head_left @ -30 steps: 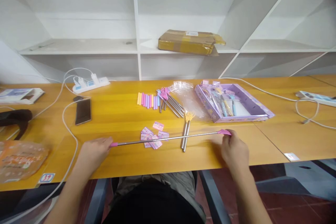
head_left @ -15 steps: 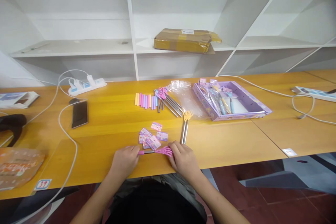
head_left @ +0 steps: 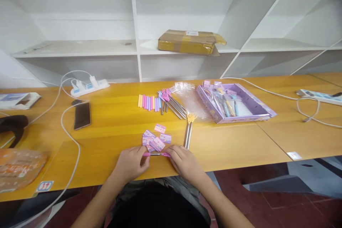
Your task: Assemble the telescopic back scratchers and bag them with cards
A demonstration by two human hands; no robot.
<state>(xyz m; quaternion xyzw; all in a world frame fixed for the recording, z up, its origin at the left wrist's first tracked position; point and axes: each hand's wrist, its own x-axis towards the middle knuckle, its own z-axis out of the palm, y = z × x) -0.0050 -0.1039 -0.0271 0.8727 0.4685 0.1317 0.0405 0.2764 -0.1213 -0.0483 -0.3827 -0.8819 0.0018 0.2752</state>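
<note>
Between my two hands lies a pink back scratcher [head_left: 155, 154] with a short metal shaft. My left hand [head_left: 132, 164] is closed on its pink handle end. My right hand [head_left: 185, 162] grips the claw-shaped head, which its fingers mostly cover. Just beyond are several small printed cards [head_left: 157, 144] in a loose pile. Two yellow-headed back scratchers [head_left: 188, 131] lie beside my right hand. Farther back, a bunch of pink and blue back scratchers [head_left: 173, 103] rests next to a row of coloured handle sleeves [head_left: 148, 102].
Clear plastic bags [head_left: 189, 98] lie near a purple display box [head_left: 240, 117] holding wrapped back scratchers. A phone [head_left: 82, 115], a power strip [head_left: 91, 88] and white cables are at the left. A taped carton [head_left: 188, 42] sits on the shelf.
My right hand has slid over the scratcher's claw head, covering most of it. My left hand has moved slightly right, its thumb now lower and more visible.
</note>
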